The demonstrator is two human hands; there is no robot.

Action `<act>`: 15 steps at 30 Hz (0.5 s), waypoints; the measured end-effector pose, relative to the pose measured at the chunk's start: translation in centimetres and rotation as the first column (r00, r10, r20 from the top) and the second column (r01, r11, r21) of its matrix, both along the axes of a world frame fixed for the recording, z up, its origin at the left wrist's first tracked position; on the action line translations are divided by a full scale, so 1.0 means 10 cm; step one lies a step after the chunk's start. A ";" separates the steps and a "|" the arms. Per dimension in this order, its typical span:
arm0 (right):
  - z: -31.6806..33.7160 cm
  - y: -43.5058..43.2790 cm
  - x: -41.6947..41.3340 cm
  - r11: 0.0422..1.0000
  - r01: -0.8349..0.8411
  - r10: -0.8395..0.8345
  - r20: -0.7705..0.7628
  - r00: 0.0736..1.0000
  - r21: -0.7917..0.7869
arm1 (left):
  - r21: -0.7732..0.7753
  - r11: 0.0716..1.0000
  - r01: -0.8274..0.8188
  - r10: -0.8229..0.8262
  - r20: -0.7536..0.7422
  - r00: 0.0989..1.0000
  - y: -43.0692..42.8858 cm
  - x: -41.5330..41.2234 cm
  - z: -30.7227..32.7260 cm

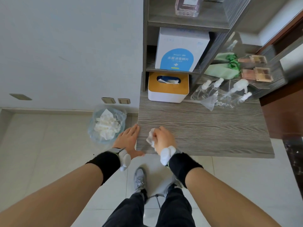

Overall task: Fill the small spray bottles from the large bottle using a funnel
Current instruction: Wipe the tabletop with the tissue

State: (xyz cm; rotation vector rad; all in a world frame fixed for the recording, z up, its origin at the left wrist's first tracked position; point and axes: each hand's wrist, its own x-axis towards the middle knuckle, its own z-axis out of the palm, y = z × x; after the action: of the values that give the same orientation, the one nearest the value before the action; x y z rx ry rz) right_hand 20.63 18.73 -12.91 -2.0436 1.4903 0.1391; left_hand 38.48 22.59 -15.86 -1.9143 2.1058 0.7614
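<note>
The right hand [164, 139] is clenching a crumpled white tissue [150, 138] against the near left corner of the grey wood-grain tabletop [205, 128], its fingers curled round the wad, so it is probably wiping up rather than pouring. The left hand [127, 141] is lying flat along the tabletop's left edge with straight, released fingers and is grasping nothing. The task's things are sitting well apart from both hands, at the far right of the tabletop. The small clear plastic spray bottles with white caps [206, 89] are clustering there beside the large clear bottle with a white pump head [236, 90]. A clear cone [209, 101] is resting just in front of them; it is likely the funnel, though it is too transparent to be sure. How full any bottle is cannot be told. The small bottles are looking light and thin-walled, so they should tip easily and could be slippery if wet. Each is best taken round the middle of the body, not by the cap. The large bottle should be heavier with liquid in it and is best gripped round its body below the shoulder. A white tissue box with a yellow lid [168, 94] is standing at the back of the tabletop. A bin lined with a blue bag [95, 128] is holding used tissues on the floor to the left.
</note>
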 end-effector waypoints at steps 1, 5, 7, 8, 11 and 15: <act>-0.04 0.09 0.00 0.999 -0.045 0.045 0.016 0.999 -0.005 | 0.001 1.000 0.002 -0.003 0.011 1.000 0.00 -0.01 0.01; -0.18 0.19 -0.24 0.999 -0.041 0.041 0.064 0.997 -0.008 | -0.002 0.999 0.033 -0.033 0.090 0.995 -0.04 -0.06 0.07; -0.16 0.18 -0.44 1.000 -0.007 0.008 0.056 0.998 -0.016 | 0.003 0.999 0.037 -0.037 0.111 0.993 -0.04 -0.09 0.10; -0.15 0.17 -0.55 0.999 0.028 -0.026 0.049 0.998 -0.027 | 0.002 0.999 0.035 -0.035 0.116 0.993 -0.04 -0.10 0.11; -0.16 0.16 -0.94 0.969 0.243 -0.242 0.038 0.970 -0.034 | 0.015 1.000 0.021 -0.022 0.111 0.994 -0.04 -0.11 0.10; -0.15 0.11 -1.17 0.875 0.483 -0.485 -0.080 0.871 -0.035 | 0.039 0.999 0.002 -0.006 0.105 0.994 -0.04 -0.12 0.13</act>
State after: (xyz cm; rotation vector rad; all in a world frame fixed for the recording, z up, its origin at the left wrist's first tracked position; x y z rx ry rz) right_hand 8.89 19.80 -14.39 -1.6244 2.0144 0.0135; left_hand 37.25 22.22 -14.60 -1.8863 2.0175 0.6802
